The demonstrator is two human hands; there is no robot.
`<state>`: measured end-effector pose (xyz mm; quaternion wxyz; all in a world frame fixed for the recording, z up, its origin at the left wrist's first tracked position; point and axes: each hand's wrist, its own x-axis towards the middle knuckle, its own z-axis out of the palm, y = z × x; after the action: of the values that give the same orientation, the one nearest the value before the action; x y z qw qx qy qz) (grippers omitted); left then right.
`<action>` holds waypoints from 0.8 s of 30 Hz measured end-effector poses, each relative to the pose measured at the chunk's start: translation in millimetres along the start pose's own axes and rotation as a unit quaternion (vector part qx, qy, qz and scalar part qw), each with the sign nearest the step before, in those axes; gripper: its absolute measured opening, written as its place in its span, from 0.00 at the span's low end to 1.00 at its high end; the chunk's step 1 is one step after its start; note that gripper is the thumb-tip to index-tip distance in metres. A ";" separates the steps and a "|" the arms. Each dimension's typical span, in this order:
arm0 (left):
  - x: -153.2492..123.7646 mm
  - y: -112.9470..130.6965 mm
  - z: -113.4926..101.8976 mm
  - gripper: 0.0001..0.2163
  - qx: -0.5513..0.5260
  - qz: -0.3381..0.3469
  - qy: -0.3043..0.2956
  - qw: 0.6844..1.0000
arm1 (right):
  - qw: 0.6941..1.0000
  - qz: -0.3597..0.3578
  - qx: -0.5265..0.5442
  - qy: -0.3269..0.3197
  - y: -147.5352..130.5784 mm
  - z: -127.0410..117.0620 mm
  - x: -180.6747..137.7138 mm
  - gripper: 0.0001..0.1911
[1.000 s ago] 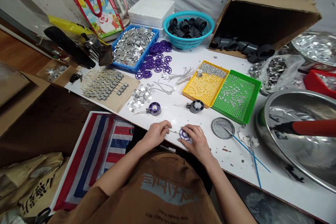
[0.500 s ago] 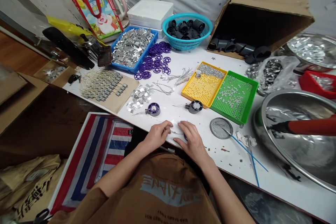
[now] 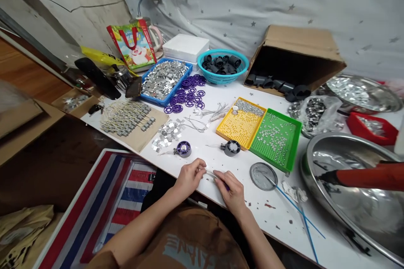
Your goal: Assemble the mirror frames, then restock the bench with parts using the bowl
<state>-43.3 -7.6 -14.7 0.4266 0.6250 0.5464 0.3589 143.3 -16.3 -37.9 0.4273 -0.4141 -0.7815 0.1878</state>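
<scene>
At the table's front edge, my left hand [image 3: 190,175] pinches one end of a thin pale wire or sleeve [image 3: 209,172]. My right hand [image 3: 231,188] closes on the other end, and a bit of a purple part [image 3: 226,185] shows under its fingers; most of that part is hidden. Beyond my hands lie a purple-rimmed round assembly [image 3: 183,149] with wire leads and a dark round assembly [image 3: 232,147]. Loose silver metal plates [image 3: 167,134] are scattered to the left, near several bent wires [image 3: 196,124].
A yellow tray [image 3: 227,131] and a green tray [image 3: 292,151] hold small metal pieces. Right of my hands are a grey paste dish [image 3: 263,176], blue sticks [image 3: 295,205] and a large steel bowl [image 3: 315,185]. Behind stand a turquoise basket [image 3: 222,77] and a cardboard box [image 3: 303,44].
The view has tilted up, showing more wall. My right hand's fingers have curled from lying flatter to a closed grip, and the pale strand now stretches between both hands.
</scene>
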 end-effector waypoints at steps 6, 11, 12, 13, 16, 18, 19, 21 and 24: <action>11.8 16.8 23.6 0.06 -0.116 0.038 -0.068 0.990 | 0.998 0.008 -0.014 0.055 -11.5 -15.5 8.7 0.16; 26.6 28.4 33.8 0.08 -0.128 0.075 -0.072 0.986 | 0.995 0.022 -0.033 0.097 -13.9 -37.0 13.8 0.10; 30.2 30.2 34.9 0.09 -0.133 0.080 -0.077 0.985 | 0.993 0.028 -0.042 0.106 -13.3 -40.7 14.2 0.09; 34.0 32.1 35.7 0.09 -0.140 0.081 -0.083 0.983 | 0.991 0.036 -0.053 0.117 -12.5 -44.3 14.4 0.08; 46.0 38.8 36.2 0.11 -0.165 0.073 -0.115 0.977 | 0.986 0.064 -0.073 0.134 -10.3 -54.5 15.0 0.05; 54.7 44.0 34.6 0.13 -0.154 0.084 -0.131 0.976 | 0.983 0.089 -0.078 0.141 -9.4 -61.2 15.9 0.03; 59.2 46.2 33.5 0.14 -0.135 0.096 -0.123 0.978 | 0.981 0.103 -0.079 0.146 -9.1 -64.5 16.5 0.02; 68.7 48.6 31.8 0.15 -0.071 0.122 -0.065 0.988 | 0.975 0.127 -0.086 0.160 -8.7 -70.3 17.9 0.02; 83.1 44.9 34.1 0.20 0.038 0.151 0.032 0.987 | 0.970 0.137 -0.102 0.175 -8.7 -76.1 19.9 0.03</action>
<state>16.9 68.1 12.5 0.3260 0.7043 0.4722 0.4179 195.9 -9.9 20.8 0.4833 -0.5850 -0.6452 0.0886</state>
